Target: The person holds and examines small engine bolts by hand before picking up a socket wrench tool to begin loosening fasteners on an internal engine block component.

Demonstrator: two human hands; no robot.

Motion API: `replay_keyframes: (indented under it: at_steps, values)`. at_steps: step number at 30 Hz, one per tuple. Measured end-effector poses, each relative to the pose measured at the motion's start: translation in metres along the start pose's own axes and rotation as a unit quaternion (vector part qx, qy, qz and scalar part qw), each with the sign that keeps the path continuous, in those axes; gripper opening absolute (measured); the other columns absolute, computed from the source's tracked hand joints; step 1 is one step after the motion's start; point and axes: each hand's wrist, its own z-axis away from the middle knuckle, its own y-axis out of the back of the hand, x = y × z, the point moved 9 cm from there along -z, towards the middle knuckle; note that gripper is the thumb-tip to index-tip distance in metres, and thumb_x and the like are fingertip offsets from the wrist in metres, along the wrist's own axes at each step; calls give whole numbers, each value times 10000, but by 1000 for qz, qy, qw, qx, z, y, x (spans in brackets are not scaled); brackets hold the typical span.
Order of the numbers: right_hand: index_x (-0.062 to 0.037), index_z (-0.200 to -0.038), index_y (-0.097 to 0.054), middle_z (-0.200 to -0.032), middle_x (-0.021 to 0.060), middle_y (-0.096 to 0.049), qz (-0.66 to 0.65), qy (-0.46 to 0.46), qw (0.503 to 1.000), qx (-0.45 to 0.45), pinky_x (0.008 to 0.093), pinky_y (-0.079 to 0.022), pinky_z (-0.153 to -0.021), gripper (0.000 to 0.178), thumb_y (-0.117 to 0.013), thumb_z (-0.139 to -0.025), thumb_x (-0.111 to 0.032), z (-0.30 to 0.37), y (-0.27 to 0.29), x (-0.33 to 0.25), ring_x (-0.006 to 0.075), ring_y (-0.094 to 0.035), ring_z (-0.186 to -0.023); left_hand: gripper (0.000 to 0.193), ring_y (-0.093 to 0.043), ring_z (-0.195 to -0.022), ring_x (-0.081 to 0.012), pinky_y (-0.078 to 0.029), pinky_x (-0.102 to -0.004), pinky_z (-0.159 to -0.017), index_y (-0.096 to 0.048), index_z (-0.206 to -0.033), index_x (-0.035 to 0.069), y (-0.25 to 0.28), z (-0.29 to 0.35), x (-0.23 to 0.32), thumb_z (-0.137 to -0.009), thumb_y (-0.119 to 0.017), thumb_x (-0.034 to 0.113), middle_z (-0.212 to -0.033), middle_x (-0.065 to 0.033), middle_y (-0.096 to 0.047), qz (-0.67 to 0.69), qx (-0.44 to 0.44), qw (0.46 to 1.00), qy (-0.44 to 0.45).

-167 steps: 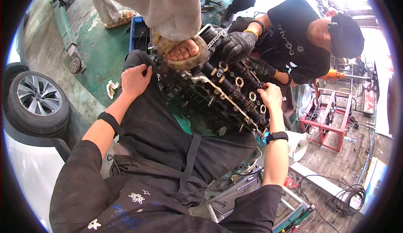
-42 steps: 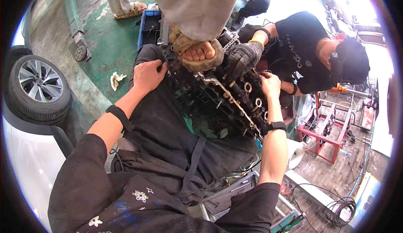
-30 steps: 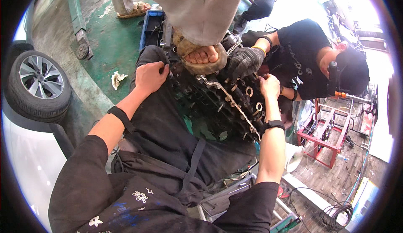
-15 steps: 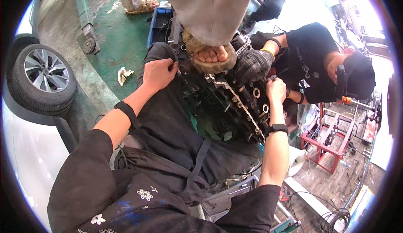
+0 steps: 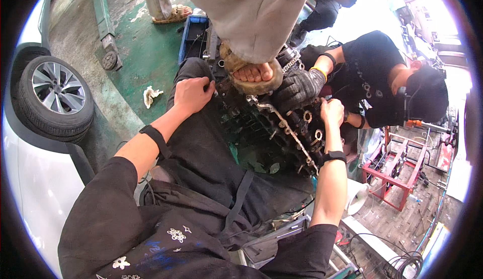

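Left hand [image 5: 193, 96] rests curled closed on the knee [image 5: 194, 67]. Right hand [image 5: 332, 112] curls at the engine [image 5: 285, 123], grip unclear. The engine lies lengthwise 11-to-5 o'clock.

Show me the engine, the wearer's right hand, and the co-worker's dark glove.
Engine [image 5: 274, 128]: head view, on the block's dark side, below its pale edge.
Right hand [image 5: 332, 112]: head view, on the back of the hand.
Dark glove [image 5: 300, 89]: head view, on its back.

I can see the engine [image 5: 256, 133] is mostly black; over it, beige trousers [image 5: 259, 15]; left of it, green floor [image 5: 151, 63]; right, a red frame [image 5: 382, 186]; before it, a black shirt [image 5: 201, 246] patterned with white snowflakes [image 5: 176, 235].
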Motion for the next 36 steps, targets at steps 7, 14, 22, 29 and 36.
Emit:
replay_keyframes:
  at_steps: [7,14,22,29,36]
  values:
    - [-39,-940,-709,-952,208,-679,-71,22,997,-18,411,-503,-850,318,-627,-794,-309,-7,-2,10,334,-658,-931,331,-620,-612,-335,-474,-443,-562,-619,-661,65,4,-3,9,-853,-573,331,-630,-152,-614,15,45,998,-31]
    - [11,-909,-674,-966,241,-666,-20,-29,999,-17,444,-515,-835,328,-667,-741,-270,-11,5,1,388,-648,-939,329,-622,-624,-340,-478,-450,-578,-606,-659,57,6,-1,8,-852,-569,320,-640,-148,-617,10,35,999,-23]
    - [77,-934,-655,-998,285,-647,-88,-101,991,-21,430,-502,-848,607,-703,-752,-500,6,9,23,389,-637,-977,313,-622,-624,-352,-474,-460,-581,-617,-673,59,2,3,4,-841,-584,320,-645,-163,-621,45,41,998,-26]
    - [86,-1146,-419,-953,158,-620,-289,-30,929,-230,329,-486,-806,751,-804,-648,-322,62,19,67,225,-598,-886,356,-605,-656,-387,-464,-481,-609,-593,-671,53,3,1,5,-868,-569,349,-666,-168,-617,26,41,999,-16]
    - [-35,-1058,-467,-974,162,-648,-506,-35,739,-444,326,-498,-757,460,-766,-709,-12,192,32,97,197,-620,-845,365,-592,-686,-409,-442,-486,-610,-598,-709,36,0,-2,16,-872,-574,361,-671,-194,-600,2,15,1000,-26]
